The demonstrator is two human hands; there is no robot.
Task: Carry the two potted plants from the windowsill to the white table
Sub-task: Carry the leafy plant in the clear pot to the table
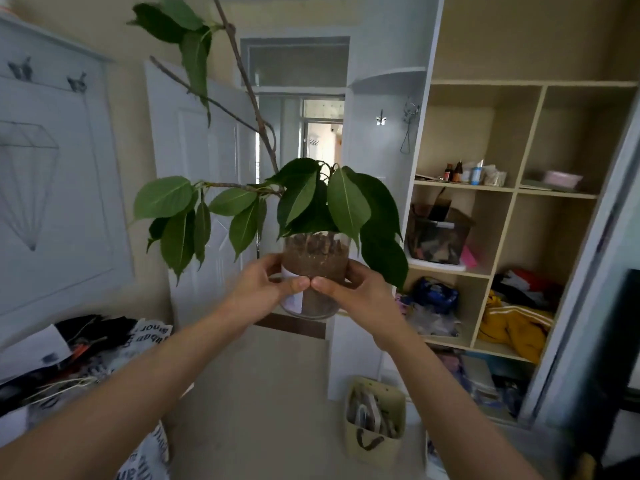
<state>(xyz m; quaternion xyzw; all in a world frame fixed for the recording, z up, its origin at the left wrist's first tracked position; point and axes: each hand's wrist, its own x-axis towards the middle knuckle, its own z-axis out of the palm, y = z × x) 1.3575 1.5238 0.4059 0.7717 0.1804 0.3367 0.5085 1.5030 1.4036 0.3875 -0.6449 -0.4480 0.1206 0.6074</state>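
Observation:
A potted plant (315, 258) in a clear plastic pot full of brown soil is held up in the air at chest height, in the middle of the view. Thin woody branches with large green leaves spread left and upward from it. My left hand (263, 292) grips the pot's left side and my right hand (353, 289) grips its right side, thumbs nearly touching at the front. Neither the windowsill, the white table nor a second plant is in view.
An open white door (197, 161) and a doorway lie straight ahead. An open shelf unit (502, 216) with clothes and bottles fills the right. A cluttered surface (69, 355) is at the left. A beige bag (374, 420) stands on the floor.

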